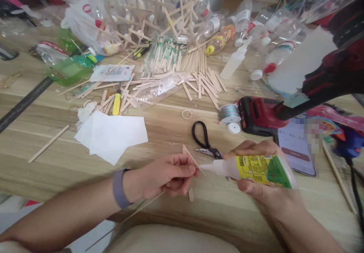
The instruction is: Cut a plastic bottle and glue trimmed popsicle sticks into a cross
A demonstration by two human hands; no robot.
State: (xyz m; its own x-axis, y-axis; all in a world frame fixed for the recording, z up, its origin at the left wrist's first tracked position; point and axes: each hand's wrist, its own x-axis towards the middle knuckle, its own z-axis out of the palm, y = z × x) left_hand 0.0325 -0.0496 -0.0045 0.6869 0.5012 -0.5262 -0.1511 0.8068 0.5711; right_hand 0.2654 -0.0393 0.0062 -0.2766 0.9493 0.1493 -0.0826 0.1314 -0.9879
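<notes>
My left hand (167,175) pinches thin wooden sticks, with a popsicle stick (191,194) showing below its fingers and a pointed sliver (196,160) slanting up past the fingertips. A long thin skewer (142,207) runs from under this hand toward the lower left. My right hand (264,184) is wrapped round a glue bottle (258,169) with a yellow and green label. The bottle lies nearly level, its white nozzle pointing left, close to the left fingertips. Black-handled scissors (203,135) lie just behind the bottle, their blades partly hidden by it.
White papers (113,133) and a yellow-handled screwdriver (116,103) lie left of centre. Loose popsicle sticks (209,84) and plastic bottles (243,19) crowd the back. At right are a thread spool (229,113), a red and black power tool (264,112) and a phone (295,146).
</notes>
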